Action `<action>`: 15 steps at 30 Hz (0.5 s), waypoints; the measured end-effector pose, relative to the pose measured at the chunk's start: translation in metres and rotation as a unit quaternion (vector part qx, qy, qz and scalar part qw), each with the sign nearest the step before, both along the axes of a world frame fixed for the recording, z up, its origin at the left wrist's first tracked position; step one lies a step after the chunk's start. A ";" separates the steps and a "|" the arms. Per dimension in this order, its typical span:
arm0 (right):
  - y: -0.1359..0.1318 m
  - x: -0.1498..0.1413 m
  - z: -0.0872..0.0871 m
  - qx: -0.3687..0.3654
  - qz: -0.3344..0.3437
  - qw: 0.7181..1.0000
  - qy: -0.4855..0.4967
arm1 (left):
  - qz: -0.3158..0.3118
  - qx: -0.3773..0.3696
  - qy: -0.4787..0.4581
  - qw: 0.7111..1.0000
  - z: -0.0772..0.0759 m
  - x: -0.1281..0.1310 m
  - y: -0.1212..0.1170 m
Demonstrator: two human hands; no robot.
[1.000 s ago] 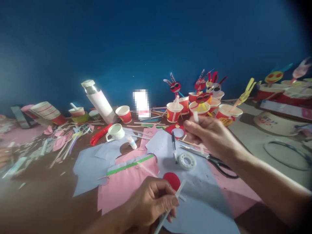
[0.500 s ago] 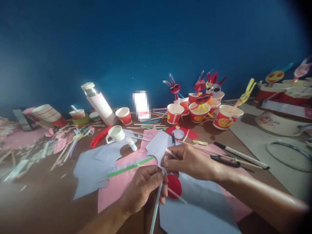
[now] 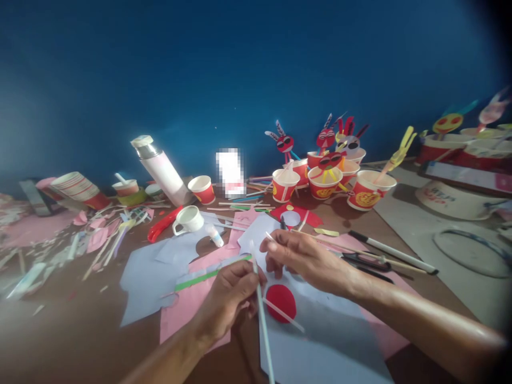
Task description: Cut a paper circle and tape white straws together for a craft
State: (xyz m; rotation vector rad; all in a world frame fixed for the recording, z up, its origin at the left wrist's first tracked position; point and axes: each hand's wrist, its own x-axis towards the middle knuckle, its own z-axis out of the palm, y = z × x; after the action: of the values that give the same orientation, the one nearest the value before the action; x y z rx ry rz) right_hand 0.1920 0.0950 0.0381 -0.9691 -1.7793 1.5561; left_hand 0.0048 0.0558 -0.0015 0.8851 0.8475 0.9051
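My left hand [image 3: 228, 301] is closed, pinching a long thin white straw [image 3: 264, 336] that slants from near its fingertips down to the bottom edge. My right hand [image 3: 312, 264], just to the right and apart from it, has its thumb and forefinger pressed on a short white straw piece [image 3: 269, 236] poking out at the tips. Beneath the hands, a red paper circle [image 3: 282, 296] lies on pale blue paper [image 3: 324, 346]. A thin white strip [image 3: 292, 320] crosses the circle's lower part. Left of my left hand lies pink paper [image 3: 180, 314] with a green strip [image 3: 200, 280].
A white mug [image 3: 190, 220], a glue bottle [image 3: 216, 236] and a red tool [image 3: 162, 226] lie ahead. Behind stand a flask [image 3: 164, 170] and paper cups [image 3: 370, 192] with paper figures. Scissors [image 3: 370, 262] and a marker [image 3: 394, 253] lie right; scraps [image 3: 100, 240] litter the left.
My hands have moved apart: the right has drawn up from the straw's upper end with the short piece, the left has shifted slightly left. The long straw now tilts the other way.
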 end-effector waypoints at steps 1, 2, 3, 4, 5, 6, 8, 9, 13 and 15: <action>0.000 0.000 -0.001 -0.011 -0.007 1.000 0.014 | 0.019 0.003 -0.003 1.000 0.001 0.000 0.002; 0.001 0.000 -0.002 -0.027 -0.015 0.999 0.027 | 0.032 0.008 -0.006 0.999 0.001 -0.001 0.004; 0.001 -0.001 -0.003 -0.045 -0.022 0.998 0.043 | 0.043 0.014 -0.010 0.999 0.002 -0.002 0.006; 0.001 -0.001 -0.004 -0.062 -0.029 0.996 0.058 | 0.050 0.020 -0.012 0.998 0.002 -0.002 0.008; 0.001 -0.003 -0.005 -0.077 -0.039 0.994 0.064 | 0.053 0.023 -0.010 0.998 0.002 -0.002 0.009; 0.001 -0.004 -0.006 -0.087 -0.051 0.993 0.060 | 0.053 0.024 -0.006 0.998 0.001 -0.003 0.010; 0.001 -0.005 -0.006 -0.093 -0.085 0.992 0.028 | 0.053 0.027 0.005 0.998 0.000 -0.003 0.010; 0.001 -0.005 -0.005 -0.091 -0.102 0.991 0.007 | 0.052 0.028 0.011 0.998 -0.001 -0.004 0.010; 0.003 -0.003 -0.001 -0.080 -0.116 0.989 -0.040 | 0.042 0.028 0.030 0.998 -0.003 -0.005 0.009; 0.004 -0.002 -0.003 -0.081 -0.091 0.992 -0.041 | 0.041 0.025 0.040 0.998 -0.003 -0.005 0.009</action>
State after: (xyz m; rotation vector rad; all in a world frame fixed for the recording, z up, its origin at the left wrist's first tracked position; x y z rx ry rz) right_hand 0.1896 0.0986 0.0356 -1.2542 -1.5862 1.5828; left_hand -0.0002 0.0651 -0.0049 0.9396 0.9386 0.9705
